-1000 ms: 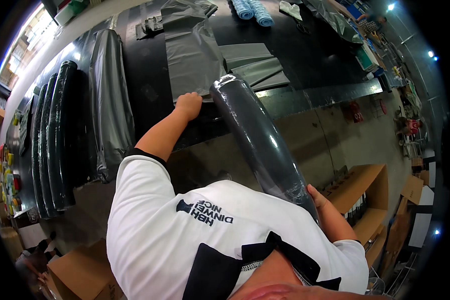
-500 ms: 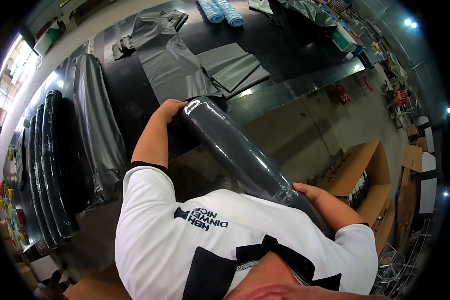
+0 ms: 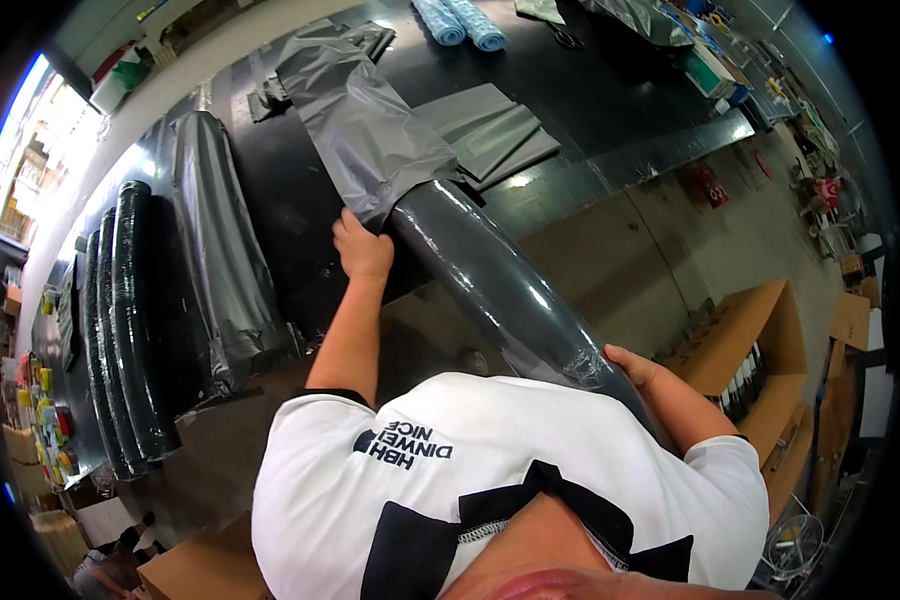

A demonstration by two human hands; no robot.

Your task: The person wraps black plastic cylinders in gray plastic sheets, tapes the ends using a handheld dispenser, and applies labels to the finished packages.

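A thick dark roll wrapped in shiny clear film (image 3: 510, 285) slants from the table edge back against my body. Its far end is covered by the near edge of a grey plastic sleeve (image 3: 370, 130) lying across the table. My left hand (image 3: 363, 248) is closed on the sleeve's near left corner, just left of the roll's end. Low on the roll's right side, my right hand (image 3: 638, 372) holds it near the bunched film; part of that hand is hidden behind the roll.
Folded grey plastic sheets (image 3: 495, 135) lie right of the sleeve. Left of it are a long grey-covered roll (image 3: 220, 240) and several black wrapped rolls (image 3: 135, 320). Two blue rolls (image 3: 462, 22) and scissors (image 3: 567, 38) sit farther back. An open cardboard box (image 3: 760, 330) stands at right.
My left hand has left the roll's far end and taken hold of the sleeve's edge. That end now sits under the sleeve's edge. My right hand stays on the roll.
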